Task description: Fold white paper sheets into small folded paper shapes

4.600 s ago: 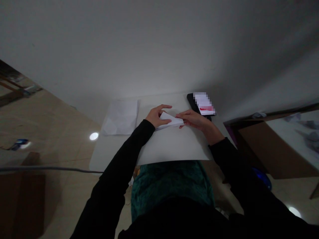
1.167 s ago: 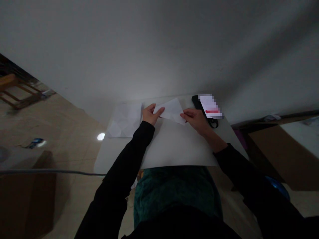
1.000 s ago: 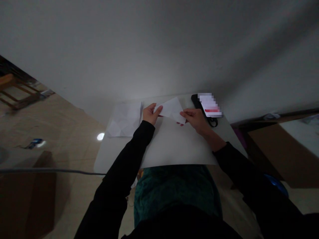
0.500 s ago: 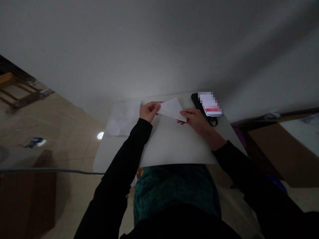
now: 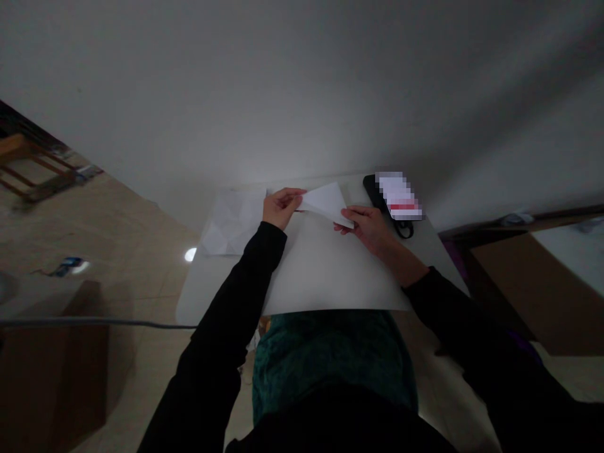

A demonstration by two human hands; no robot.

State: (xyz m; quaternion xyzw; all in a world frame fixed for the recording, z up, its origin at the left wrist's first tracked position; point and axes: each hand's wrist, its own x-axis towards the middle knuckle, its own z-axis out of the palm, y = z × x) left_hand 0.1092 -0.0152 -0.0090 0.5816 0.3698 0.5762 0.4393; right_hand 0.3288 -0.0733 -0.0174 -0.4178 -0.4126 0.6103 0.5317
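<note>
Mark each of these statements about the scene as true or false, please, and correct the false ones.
1. The left hand and the right hand both hold a folded white paper. True.
2. The right hand holds a pair of scissors. False: it holds the paper.
3. A creased sheet of paper lies on the table, to the left of the left hand. True.
4. A blurred white card lies on the floor. False: the blurred white card lies on a black object at the far edge of the table.
</note>
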